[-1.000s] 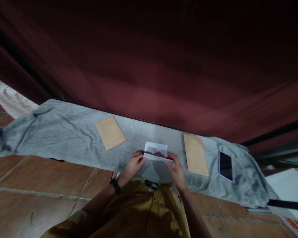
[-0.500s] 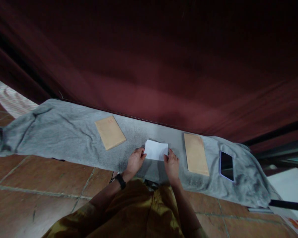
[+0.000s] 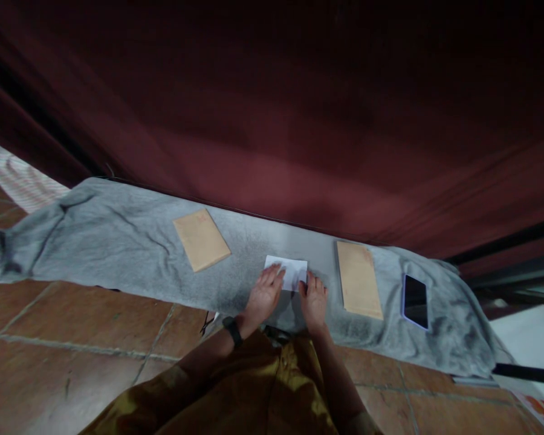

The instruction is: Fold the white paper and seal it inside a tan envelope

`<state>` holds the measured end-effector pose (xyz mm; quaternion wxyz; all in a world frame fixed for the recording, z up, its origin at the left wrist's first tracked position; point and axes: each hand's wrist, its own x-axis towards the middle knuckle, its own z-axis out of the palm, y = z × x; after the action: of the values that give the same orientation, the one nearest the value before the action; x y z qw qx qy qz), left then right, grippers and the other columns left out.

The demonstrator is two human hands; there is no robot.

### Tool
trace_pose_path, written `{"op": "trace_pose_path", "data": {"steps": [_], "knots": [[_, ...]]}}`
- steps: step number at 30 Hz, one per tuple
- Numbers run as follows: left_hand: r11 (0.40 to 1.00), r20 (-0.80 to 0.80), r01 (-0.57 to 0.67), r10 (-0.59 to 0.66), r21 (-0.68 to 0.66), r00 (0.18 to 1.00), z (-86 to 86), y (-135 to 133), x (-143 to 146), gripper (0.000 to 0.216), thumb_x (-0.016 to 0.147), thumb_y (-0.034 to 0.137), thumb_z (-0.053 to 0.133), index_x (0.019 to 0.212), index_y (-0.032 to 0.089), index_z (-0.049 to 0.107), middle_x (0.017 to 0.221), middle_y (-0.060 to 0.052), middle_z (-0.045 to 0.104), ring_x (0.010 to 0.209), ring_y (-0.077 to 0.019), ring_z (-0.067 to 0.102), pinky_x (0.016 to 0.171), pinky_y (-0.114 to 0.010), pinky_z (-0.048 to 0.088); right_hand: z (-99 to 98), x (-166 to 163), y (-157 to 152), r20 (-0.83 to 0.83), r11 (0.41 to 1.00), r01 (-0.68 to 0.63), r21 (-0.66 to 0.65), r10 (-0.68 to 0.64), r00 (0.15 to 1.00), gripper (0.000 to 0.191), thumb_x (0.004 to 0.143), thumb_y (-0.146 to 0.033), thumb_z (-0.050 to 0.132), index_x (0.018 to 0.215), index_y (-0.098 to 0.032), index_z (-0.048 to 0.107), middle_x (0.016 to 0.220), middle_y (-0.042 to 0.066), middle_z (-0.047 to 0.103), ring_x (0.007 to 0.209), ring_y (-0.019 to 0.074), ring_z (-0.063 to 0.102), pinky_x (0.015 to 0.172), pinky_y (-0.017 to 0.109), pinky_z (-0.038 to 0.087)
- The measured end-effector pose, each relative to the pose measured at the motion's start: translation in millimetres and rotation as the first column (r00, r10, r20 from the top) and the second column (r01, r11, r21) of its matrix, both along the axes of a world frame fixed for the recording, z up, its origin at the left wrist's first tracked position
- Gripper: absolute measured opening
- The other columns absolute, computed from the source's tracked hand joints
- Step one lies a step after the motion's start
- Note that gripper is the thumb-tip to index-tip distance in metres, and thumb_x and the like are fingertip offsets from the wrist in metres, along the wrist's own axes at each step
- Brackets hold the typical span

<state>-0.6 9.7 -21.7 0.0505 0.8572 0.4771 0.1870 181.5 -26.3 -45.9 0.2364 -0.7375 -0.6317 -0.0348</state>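
A small folded white sheet of paper [image 3: 294, 270] lies on the grey cloth straight in front of me. My left hand [image 3: 266, 293] rests over its left part with the fingers stretched out flat. At the right edge of the paper, my right hand [image 3: 314, 300] keeps it between thumb and fingers. To the left lies a brown envelope [image 3: 201, 240], set at a slant. Another brown envelope [image 3: 359, 280], or a small stack of them, lies just right of my right hand.
A phone [image 3: 415, 301] with a dark screen and purple edge lies on the right part of the grey cloth [image 3: 113, 241]. Dark red fabric [image 3: 272, 151] rises behind the cloth-covered surface. Tiled floor [image 3: 95, 326] shows in front.
My left hand has let go of the paper's left edge and moved right onto its top, fingers flattening. My right hand has stayed at the right edge.
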Motion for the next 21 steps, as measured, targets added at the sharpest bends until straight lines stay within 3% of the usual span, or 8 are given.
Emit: {"op": "trace_pose_path", "data": {"steps": [2, 6, 8, 11, 14, 17, 21], "knots": [[0.997, -0.017, 0.070, -0.070, 0.018, 0.997, -7.2, -4, 12, 0.046, 0.105, 0.030, 0.040, 0.148, 0.017, 0.050, 0.160, -0.012, 0.046, 0.149, -0.0266, 0.040, 0.122, -0.046, 0.033, 1.5, 0, 0, -0.017, 1.000, -0.005, -0.014, 0.005, 1.000, 0.042, 0.107, -0.035, 0.035, 0.135, -0.014, 0.058, 0.113, 0.017, 0.069, 0.104, 0.0300, 0.061, 0.091, 0.044, 0.043], [0.998, -0.077, 0.059, -0.059, -0.004, 0.995, -18.6, -11, 24, 0.056, 0.104, 0.043, 0.043, 0.154, 0.017, 0.045, 0.164, -0.014, 0.039, 0.153, -0.0283, 0.033, 0.126, -0.050, 0.026, 5.2, 0, 0, -0.080, 1.000, -0.006, -0.016, 0.004, 0.997, 0.042, 0.106, -0.034, 0.035, 0.134, -0.013, 0.059, 0.116, 0.018, 0.068, 0.108, 0.0314, 0.060, 0.093, 0.047, 0.045], [0.998, -0.103, 0.055, -0.055, -0.006, 0.993, -20.7, -12, 24, 0.058, 0.104, 0.040, 0.043, 0.156, 0.017, 0.041, 0.165, -0.014, 0.036, 0.154, -0.0275, 0.031, 0.127, -0.050, 0.024, 6.0, -4, -1, -0.130, 0.999, -0.043, 0.021, 0.045, 0.991, 0.043, 0.106, -0.033, 0.034, 0.137, -0.014, 0.058, 0.124, 0.018, 0.067, 0.115, 0.0306, 0.059, 0.098, 0.049, 0.046], [0.999, -0.137, 0.034, -0.034, -0.002, 0.990, -20.8, -13, 22, 0.058, 0.103, 0.031, 0.042, 0.158, 0.015, 0.037, 0.166, -0.014, 0.034, 0.155, -0.0267, 0.029, 0.128, -0.050, 0.021, 4.1, -13, -5, -0.160, 0.977, -0.210, 0.044, 0.214, 0.964, 0.047, 0.107, -0.030, 0.029, 0.146, -0.016, 0.052, 0.142, 0.016, 0.061, 0.130, 0.0257, 0.055, 0.109, 0.047, 0.043], [1.000, -0.152, -0.013, 0.012, 0.000, 0.988, -21.0, -12, 19, 0.059, 0.101, 0.024, 0.040, 0.159, 0.013, 0.037, 0.167, -0.015, 0.032, 0.156, -0.0272, 0.027, 0.128, -0.049, 0.021, -0.9, -19, -12, -0.079, 0.951, -0.308, -0.020, 0.306, 0.949, 0.051, 0.108, -0.033, 0.029, 0.154, -0.015, 0.044, 0.154, 0.015, 0.052, 0.144, 0.0235, 0.045, 0.119, 0.047, 0.034], [0.997, -0.127, -0.082, 0.080, -0.013, 0.989, -22.5, -11, 14, 0.058, 0.102, 0.025, 0.039, 0.158, 0.011, 0.037, 0.166, -0.016, 0.032, 0.156, -0.0277, 0.027, 0.127, -0.049, 0.023, -4.8, -16, -19, 0.035, 0.954, -0.291, -0.067, 0.293, 0.955, 0.055, 0.109, -0.036, 0.032, 0.158, -0.014, 0.038, 0.159, 0.014, 0.046, 0.150, 0.0238, 0.039, 0.124, 0.047, 0.026], [0.982, -0.080, -0.188, 0.185, -0.032, 0.979, -22.9, -7, 2, 0.059, 0.104, 0.031, 0.037, 0.159, 0.012, 0.036, 0.165, -0.017, 0.034, 0.154, -0.0297, 0.030, 0.125, -0.053, 0.026, -5.1, -3, -23, 0.091, 0.964, -0.253, -0.074, 0.260, 0.961, 0.056, 0.109, -0.035, 0.033, 0.161, -0.014, 0.032, 0.161, 0.014, 0.043, 0.150, 0.0249, 0.038, 0.124, 0.046, 0.024]]}}
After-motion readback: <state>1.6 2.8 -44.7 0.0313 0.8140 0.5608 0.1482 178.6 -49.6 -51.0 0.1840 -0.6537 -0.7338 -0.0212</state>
